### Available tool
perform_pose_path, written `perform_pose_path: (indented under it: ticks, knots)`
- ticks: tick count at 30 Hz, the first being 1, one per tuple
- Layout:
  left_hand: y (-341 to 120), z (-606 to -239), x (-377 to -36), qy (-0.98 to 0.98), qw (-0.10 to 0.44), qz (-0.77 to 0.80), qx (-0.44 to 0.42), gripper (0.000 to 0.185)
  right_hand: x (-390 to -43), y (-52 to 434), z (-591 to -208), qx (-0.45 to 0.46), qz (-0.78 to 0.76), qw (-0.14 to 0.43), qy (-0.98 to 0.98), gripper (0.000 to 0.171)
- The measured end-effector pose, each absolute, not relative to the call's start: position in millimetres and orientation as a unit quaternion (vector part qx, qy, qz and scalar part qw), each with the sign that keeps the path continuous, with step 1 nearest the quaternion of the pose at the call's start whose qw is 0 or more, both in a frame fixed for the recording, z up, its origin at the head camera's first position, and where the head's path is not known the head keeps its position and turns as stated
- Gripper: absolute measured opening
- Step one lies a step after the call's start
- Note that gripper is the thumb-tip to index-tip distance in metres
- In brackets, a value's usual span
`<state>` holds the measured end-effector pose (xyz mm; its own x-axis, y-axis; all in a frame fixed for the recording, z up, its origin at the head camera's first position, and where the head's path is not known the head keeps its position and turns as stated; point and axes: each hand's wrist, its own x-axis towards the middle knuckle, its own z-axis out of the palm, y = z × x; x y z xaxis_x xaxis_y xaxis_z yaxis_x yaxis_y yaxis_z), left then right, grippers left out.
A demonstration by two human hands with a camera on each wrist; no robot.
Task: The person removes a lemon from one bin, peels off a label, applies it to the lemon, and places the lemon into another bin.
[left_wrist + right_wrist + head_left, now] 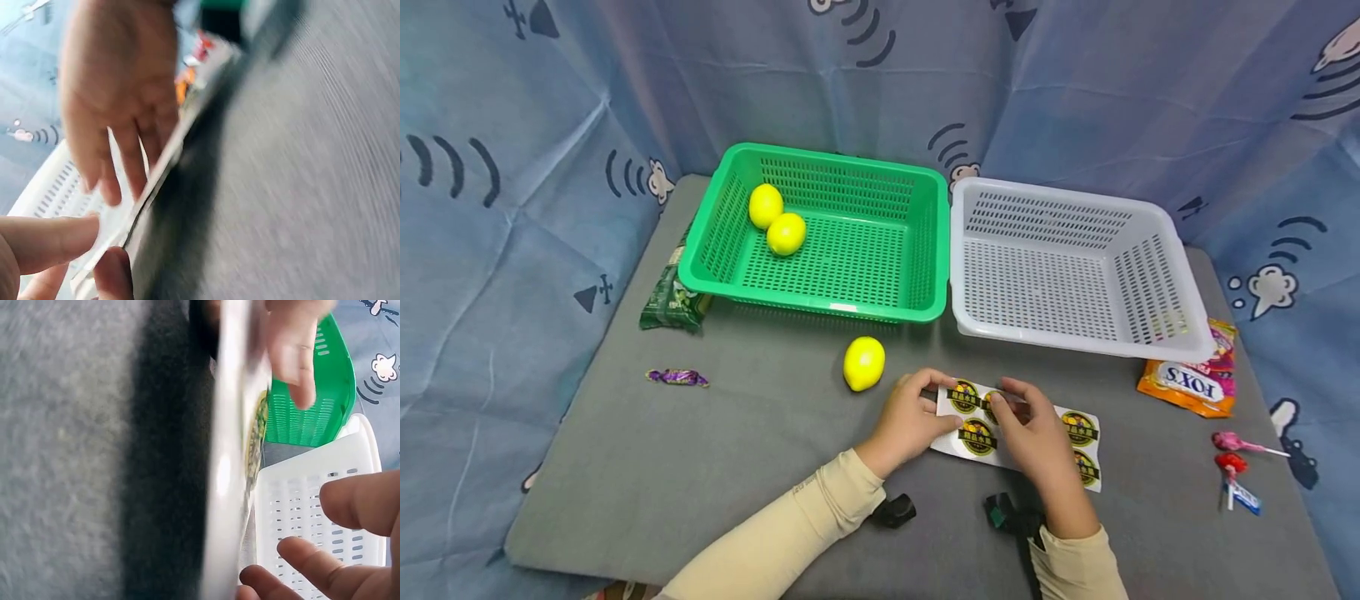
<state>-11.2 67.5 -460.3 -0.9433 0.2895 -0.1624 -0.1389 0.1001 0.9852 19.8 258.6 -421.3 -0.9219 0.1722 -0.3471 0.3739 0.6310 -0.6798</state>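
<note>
A white sheet of round black-and-yellow stickers point(977, 436) is held a little above the grey table, its shadow showing in both wrist views. My left hand point(910, 421) pinches its left end between thumb and fingers. Over the middle of the sheet hovers my right hand point(1037, 429), its thumb near a sticker in the upper row. In the right wrist view the right thumb point(359, 500) and fingers stand apart with nothing between them. A yellow lemon point(863, 364) lies just beyond the left hand.
Behind the hands stand a green basket point(816, 300) with two lemons point(786, 234) and a white basket point(1075, 343). A green snack bag point(673, 300) and purple candy point(677, 377) lie left. An orange FOX'S bag point(1187, 387), lollipops point(1231, 462) and a blue-white candy point(1246, 498) lie right.
</note>
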Motion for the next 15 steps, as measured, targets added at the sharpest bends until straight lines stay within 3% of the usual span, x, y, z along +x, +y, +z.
perform_pose_path:
  ticks: [5, 9, 15]
  knots:
    - [71.7, -456.2, -12.4, 0.743, 0.194, 0.636, 0.076, 0.036, 21.5, 255.9, -421.9, 0.154, -0.386, 0.124, 0.901, 0.059]
    - [75.5, -456.2, -12.1, 0.789, 0.163, 0.581, 0.118, 0.036, 23.3, 252.9, -419.8, 0.141, -0.376, 0.114, 0.909, 0.054]
    - [73.2, -460.7, -12.5, 0.731, 0.123, 0.660, 0.125, 0.038, 24.1, 249.2, -412.0, 0.092, -0.384, 0.047, 0.918, 0.038]
